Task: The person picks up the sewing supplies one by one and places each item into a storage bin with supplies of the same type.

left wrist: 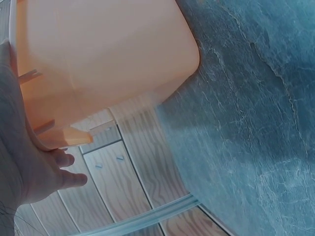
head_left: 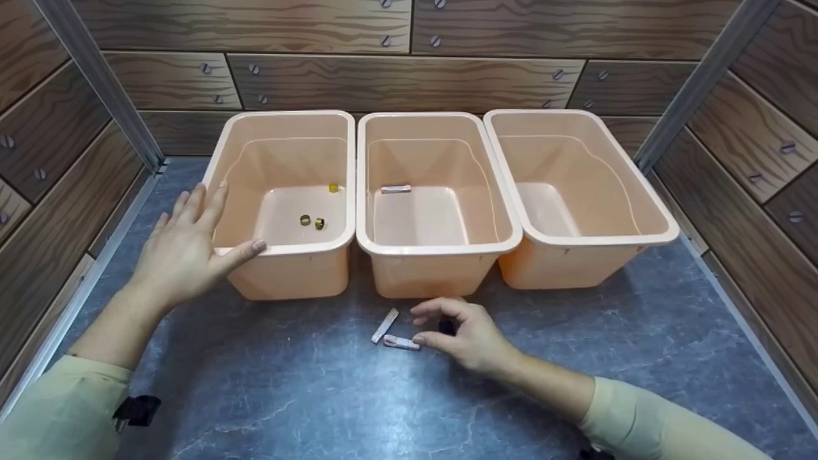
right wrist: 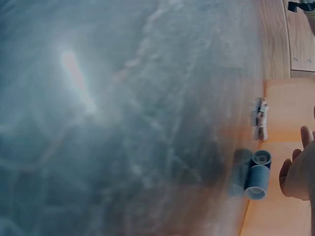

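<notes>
My left hand (head_left: pixel 185 252) lies at the near left corner of the left peach bin (head_left: pixel 287 273), fingers spread and thumb along its front rim. My right hand (head_left: pixel 470 335) hovers over the table in front of the middle bin (head_left: pixel 441 273), thumb and forefinger curved apart. Right by its thumb tip is a small printed, wrapped stick (head_left: pixel 400 342); a second such stick (head_left: pixel 385 326) lies slanted beside it. Mostly hidden behind the right hand is a dark piece (head_left: pixel 447 327). In the right wrist view, two short dark hollow cylinders (right wrist: pixel 257 182) stand close to the fingers.
Two brass-coloured rings (head_left: pixel 305 220) and a yellow one (head_left: pixel 333 188) lie in the left bin. Another wrapped stick (head_left: pixel 396 189) lies inside the middle bin. A third peach bin (head_left: pixel 556 268) adjoins on the right. Wood-patterned walls (head_left: pixel 319 83) enclose the grey marbled table (head_left: pixel 307 409).
</notes>
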{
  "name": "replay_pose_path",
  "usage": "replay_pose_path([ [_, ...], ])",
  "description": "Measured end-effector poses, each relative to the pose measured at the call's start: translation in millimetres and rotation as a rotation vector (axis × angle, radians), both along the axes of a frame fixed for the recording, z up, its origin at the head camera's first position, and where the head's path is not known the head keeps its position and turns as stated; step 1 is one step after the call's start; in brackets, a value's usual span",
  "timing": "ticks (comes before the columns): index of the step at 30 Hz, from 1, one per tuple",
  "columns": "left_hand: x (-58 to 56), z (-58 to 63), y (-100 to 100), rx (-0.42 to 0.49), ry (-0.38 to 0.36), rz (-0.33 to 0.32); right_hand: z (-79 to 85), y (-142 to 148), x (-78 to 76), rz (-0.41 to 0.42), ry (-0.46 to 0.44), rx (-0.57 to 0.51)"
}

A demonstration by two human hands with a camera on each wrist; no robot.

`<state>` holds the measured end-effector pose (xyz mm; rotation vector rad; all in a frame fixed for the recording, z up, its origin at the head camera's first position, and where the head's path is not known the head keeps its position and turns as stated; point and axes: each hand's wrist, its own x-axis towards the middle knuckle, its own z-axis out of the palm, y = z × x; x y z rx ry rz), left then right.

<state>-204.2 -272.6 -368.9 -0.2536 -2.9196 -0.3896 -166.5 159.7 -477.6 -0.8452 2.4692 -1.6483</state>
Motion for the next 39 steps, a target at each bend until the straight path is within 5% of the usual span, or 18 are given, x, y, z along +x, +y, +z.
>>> replay_pose_path([
  [39,1.2,2.6,-0.1,-0.018,0.02,-0.001,-18.7,-4.8,2.1,-0.072,0.164,0.272],
])
